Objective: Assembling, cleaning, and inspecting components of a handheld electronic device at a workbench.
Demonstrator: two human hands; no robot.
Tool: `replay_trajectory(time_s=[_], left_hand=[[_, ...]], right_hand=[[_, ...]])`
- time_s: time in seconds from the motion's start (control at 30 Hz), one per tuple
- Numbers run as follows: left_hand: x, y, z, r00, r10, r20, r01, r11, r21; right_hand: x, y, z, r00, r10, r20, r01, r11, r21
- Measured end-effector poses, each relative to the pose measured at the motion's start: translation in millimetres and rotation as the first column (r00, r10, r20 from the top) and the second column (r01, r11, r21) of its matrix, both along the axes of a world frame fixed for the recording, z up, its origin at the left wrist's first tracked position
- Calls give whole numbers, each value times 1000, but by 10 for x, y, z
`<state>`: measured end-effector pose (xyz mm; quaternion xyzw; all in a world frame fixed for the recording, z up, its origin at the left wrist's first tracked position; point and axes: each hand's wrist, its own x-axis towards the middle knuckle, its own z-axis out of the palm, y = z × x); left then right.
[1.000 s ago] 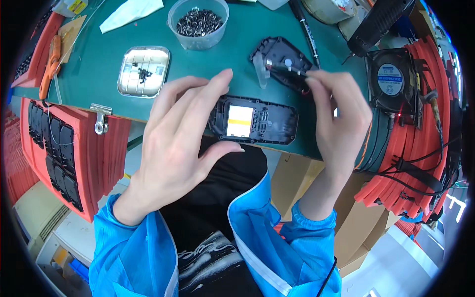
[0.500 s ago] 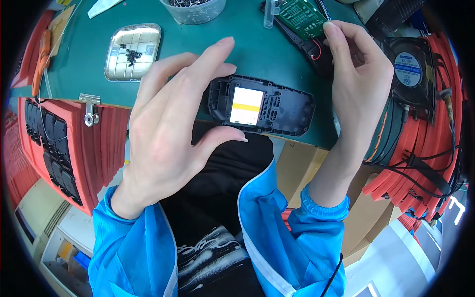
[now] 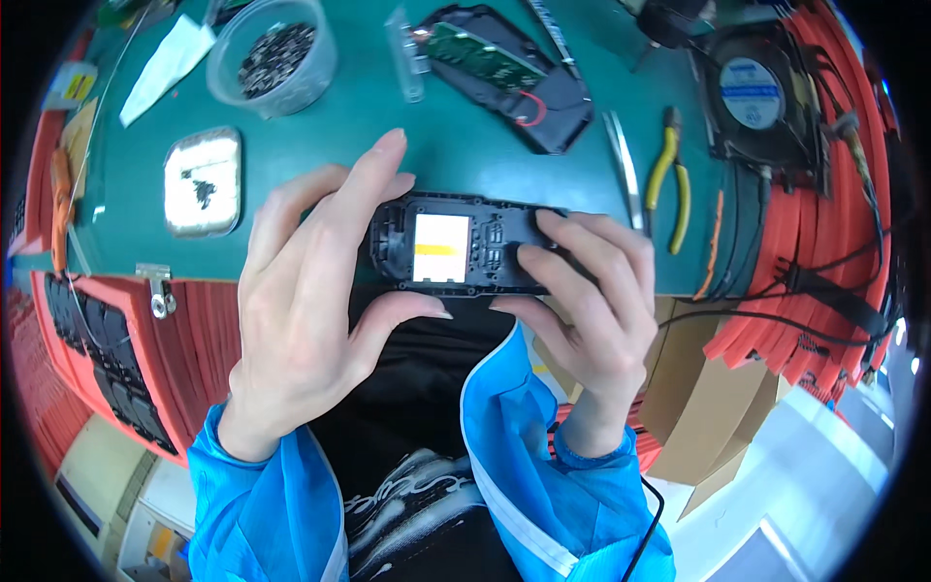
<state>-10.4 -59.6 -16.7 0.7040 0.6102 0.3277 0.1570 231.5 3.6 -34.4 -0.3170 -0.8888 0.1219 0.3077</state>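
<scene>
A black plastic casing half (image 3: 499,228) with a white-and-yellow rectangular window lies at the near edge of the green table. My right hand (image 3: 601,286) grips its right end, two fingertips on the inner face and the thumb at the near edge. Around the left end curves my left hand (image 3: 310,276), its thumb and fingers spread wide; whether it touches the casing I cannot tell. Beyond them rests another black casing half (image 3: 562,112), holding a green circuit board (image 3: 485,56) and a red wire.
Far left stand a tub of small screws (image 3: 276,97) and a shallow square dish (image 3: 202,184) with dark bits. Tweezers (image 3: 623,165) and yellow-handled pliers (image 3: 664,179) lie to the right, near a black fan (image 3: 756,97). A metal clip (image 3: 160,291) grips the table edge.
My right hand has left the circuit board and its casing, coming down to the near casing's right end. My left hand stays spread around the left end. The view has shifted.
</scene>
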Motion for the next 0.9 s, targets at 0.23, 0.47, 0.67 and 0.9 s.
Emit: replay_trajectory(time_s=[0.23, 0.47, 0.67, 0.9], left_hand=[[212, 179, -2, 994, -81, 73, 82, 997, -4], [384, 471, -57, 997, -62, 55, 60, 997, 44], [352, 385, 61, 997, -73, 34, 72, 997, 23], [388, 348, 50, 985, -122, 120, 127, 991, -35]], right_hand=[[209, 42, 12, 994, -105, 3, 105, 994, 32], [261, 252, 0, 974, -221, 43, 216, 971, 103], [263, 171, 54, 980, -199, 20, 197, 977, 81], [354, 145, 175, 975, -219, -49, 215, 973, -81]])
